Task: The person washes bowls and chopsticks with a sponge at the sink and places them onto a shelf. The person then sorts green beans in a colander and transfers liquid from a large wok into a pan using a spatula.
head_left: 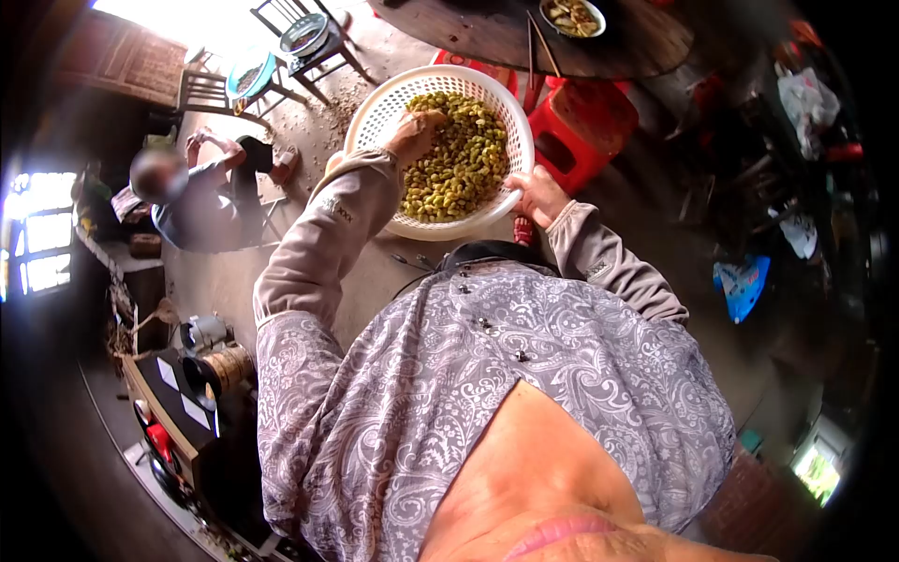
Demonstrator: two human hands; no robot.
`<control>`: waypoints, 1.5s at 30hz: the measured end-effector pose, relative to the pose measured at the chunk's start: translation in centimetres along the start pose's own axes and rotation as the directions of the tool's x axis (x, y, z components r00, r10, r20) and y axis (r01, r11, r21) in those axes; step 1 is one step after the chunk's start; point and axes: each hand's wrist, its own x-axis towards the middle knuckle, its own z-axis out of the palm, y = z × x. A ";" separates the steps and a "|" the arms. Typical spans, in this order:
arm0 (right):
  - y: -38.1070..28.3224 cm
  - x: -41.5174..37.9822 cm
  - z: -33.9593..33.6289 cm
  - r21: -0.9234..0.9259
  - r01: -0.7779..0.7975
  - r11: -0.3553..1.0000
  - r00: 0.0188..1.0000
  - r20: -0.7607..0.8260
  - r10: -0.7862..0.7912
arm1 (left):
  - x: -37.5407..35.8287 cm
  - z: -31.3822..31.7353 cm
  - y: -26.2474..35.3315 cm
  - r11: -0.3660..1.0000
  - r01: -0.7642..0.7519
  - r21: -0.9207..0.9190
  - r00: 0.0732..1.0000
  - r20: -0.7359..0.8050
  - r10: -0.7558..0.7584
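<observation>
White basket [375, 112], yellow-green beans [459, 159], red stool [581, 131], grey paisley blouse [524, 375], blue bag [744, 286].

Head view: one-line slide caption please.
Left hand sorts green beans in a white basket while right hand grips its rim.

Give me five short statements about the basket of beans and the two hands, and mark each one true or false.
1. The white basket holds yellow-green beans. True.
2. The left hand rests on the beans. True.
3. The right hand is buried in the beans. False: it grips the basket's rim.
4. The stool beside the basket is blue. False: it is red.
5. Another person sits further off. True.
</observation>
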 end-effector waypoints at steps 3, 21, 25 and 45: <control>-1.3 1.5 0.6 0.014 -0.018 1.000 0.999 0.049 0.017 | -2.0 -1.3 0.7 0.999 -0.050 -0.002 0.999 0.000 0.050; 0.9 2.3 0.6 -0.044 -0.100 0.994 0.994 0.044 0.102 | -8.0 -1.1 4.8 0.978 -0.030 0.206 0.996 0.092 0.011; 1.4 1.3 0.4 -0.051 -0.075 0.996 0.997 0.007 0.076 | -9.1 1.0 2.9 0.943 -0.141 0.302 0.979 0.183 0.088; 4.2 -3.4 0.4 0.015 -0.020 1.000 0.997 -0.072 0.021 | -10.6 -0.8 1.4 0.870 -0.133 0.475 0.965 0.262 0.005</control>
